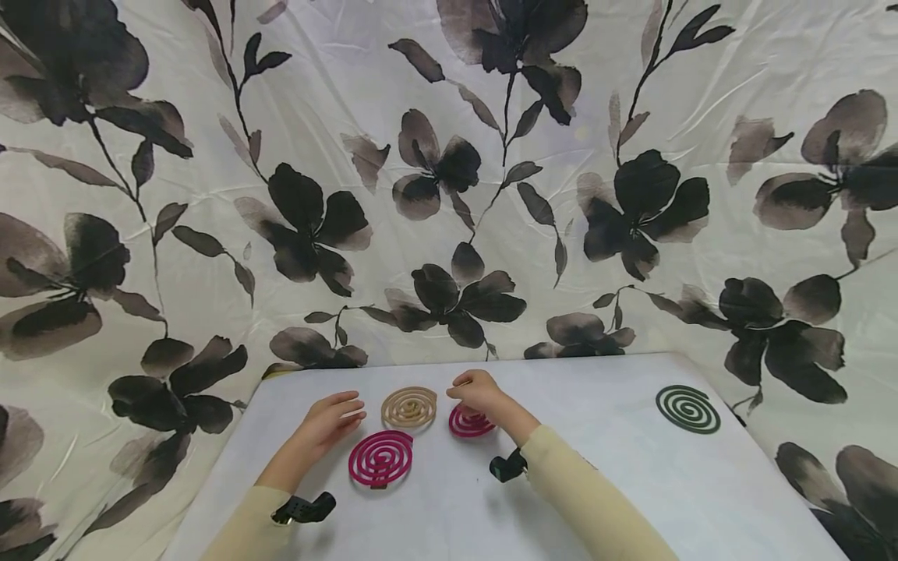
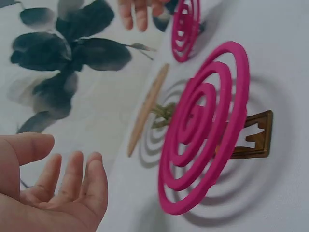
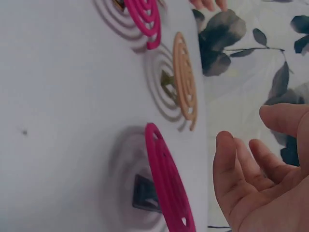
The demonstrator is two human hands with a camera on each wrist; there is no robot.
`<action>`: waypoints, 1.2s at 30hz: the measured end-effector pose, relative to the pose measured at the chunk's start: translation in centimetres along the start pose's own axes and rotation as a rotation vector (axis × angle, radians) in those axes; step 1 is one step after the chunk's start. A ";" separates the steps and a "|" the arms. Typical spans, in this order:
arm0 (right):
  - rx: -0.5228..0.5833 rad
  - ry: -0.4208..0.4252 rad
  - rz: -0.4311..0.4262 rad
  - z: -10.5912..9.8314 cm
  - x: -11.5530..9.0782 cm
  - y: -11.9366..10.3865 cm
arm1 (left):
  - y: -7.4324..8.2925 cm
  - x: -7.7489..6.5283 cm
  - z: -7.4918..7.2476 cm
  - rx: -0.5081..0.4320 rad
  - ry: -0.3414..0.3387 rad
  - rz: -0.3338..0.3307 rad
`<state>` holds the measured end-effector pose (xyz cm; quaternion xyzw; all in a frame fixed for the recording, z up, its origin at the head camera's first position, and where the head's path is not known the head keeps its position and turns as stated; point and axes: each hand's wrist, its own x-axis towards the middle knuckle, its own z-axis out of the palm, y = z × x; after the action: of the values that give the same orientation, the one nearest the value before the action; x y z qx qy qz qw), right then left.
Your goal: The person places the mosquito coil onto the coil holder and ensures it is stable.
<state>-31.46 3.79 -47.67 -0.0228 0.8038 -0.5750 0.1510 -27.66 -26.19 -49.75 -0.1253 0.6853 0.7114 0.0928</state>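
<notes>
A tan mosquito coil (image 1: 409, 407) sits raised on a small metal stand towards the back of the table. In front of it, slightly left, a pink mosquito coil (image 1: 381, 460) rests on a brassy stand (image 2: 260, 135). My left hand (image 1: 326, 421) hovers left of these two, its fingers loosely bent and holding nothing. Another pink coil (image 3: 166, 181) stands on a dark square stand (image 3: 145, 193). Over this coil is my right hand (image 1: 480, 393), partly covering it in the head view; thumb and fingers are apart, with nothing between them in the right wrist view.
A dark green coil (image 1: 687, 409) lies at the table's right side. The white tabletop (image 1: 596, 421) ends at the back against a flower-patterned cloth (image 1: 449, 195). A dark wrist camera (image 1: 305, 509) is strapped on the left wrist, another (image 1: 508, 465) on the right.
</notes>
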 end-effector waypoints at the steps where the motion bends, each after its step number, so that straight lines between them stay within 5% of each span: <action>1: -0.002 -0.008 -0.008 -0.4 -0.2 0.0 | 0.1 -0.3 -0.2 -0.008 0.006 0.003; 20: -0.058 0.055 -0.064 -9.1 -3.9 2.3 | -2.1 -5.1 -3.3 -0.084 0.052 0.020; 29: -0.147 0.126 -0.085 -11.9 -6.8 4.2 | -4.2 -7.0 -4.7 -0.017 0.085 -0.001; 36: -0.166 0.163 -0.070 -13.7 -8.9 6.7 | -4.9 -7.6 -4.4 0.037 0.106 0.008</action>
<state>-25.80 20.53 -47.95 -0.0166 0.8570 -0.5112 0.0628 -18.74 -30.05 -52.22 -0.1581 0.7029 0.6913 0.0559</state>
